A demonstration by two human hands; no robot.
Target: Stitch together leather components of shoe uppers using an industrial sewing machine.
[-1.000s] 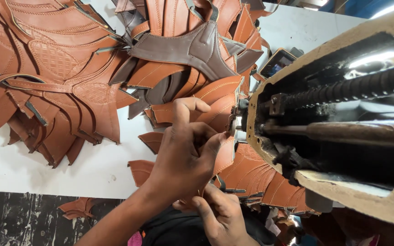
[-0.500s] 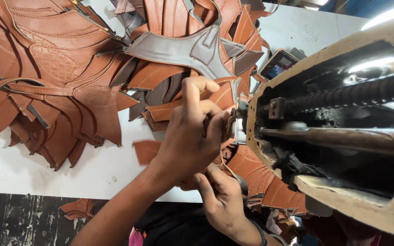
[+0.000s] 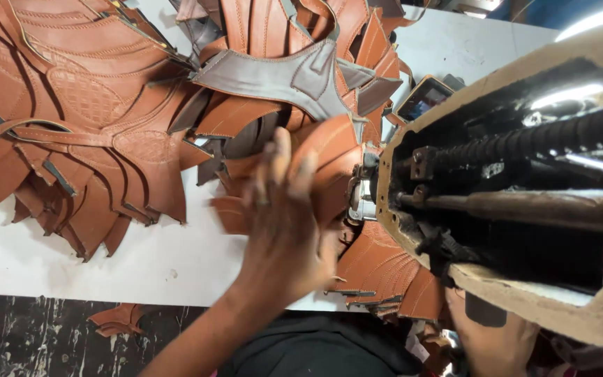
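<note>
leather pile (image 3: 92, 119) left on table (image 3: 50, 265) | sewing machine (image 3: 525, 202) right | hand (image 3: 284, 230) between

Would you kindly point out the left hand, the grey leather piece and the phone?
left hand (image 3: 280, 230): head view, back of the hand.
grey leather piece (image 3: 280, 73): head view, its central panel.
phone (image 3: 423, 99): head view, its screen.
</note>
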